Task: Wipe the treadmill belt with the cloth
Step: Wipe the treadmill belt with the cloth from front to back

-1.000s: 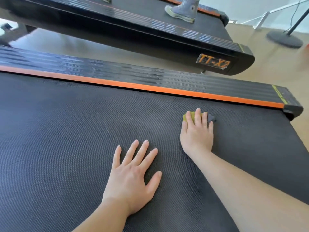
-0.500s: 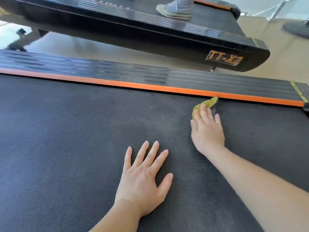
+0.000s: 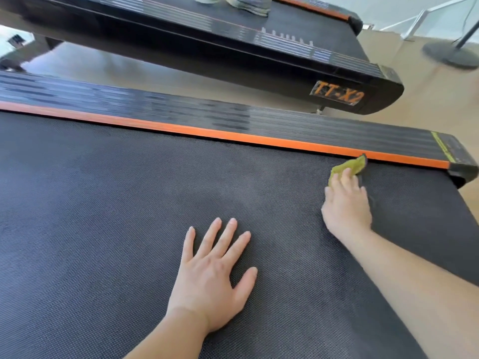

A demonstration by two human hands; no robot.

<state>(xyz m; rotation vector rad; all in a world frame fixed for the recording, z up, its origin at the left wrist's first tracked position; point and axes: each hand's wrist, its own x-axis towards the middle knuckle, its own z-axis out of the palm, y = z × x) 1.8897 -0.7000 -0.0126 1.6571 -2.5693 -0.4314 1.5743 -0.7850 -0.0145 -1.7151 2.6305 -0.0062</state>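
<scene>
two hands on one treadmill belt (image 3: 103,216). left hand (image 3: 212,278) lies flat, fingers spread, grasping nothing. right hand (image 3: 346,203) presses down on one yellow-green cloth (image 3: 348,165), fingers laid over it; the cloth's far corner touches the orange side strip (image 3: 207,132). one second treadmill (image 3: 285,63) stands beyond, with two shoes (image 3: 248,5) on it.

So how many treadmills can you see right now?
2. The near treadmill lies under both hands, cloth at its orange rail; a second treadmill stands behind. More may sit outside the view.
</scene>
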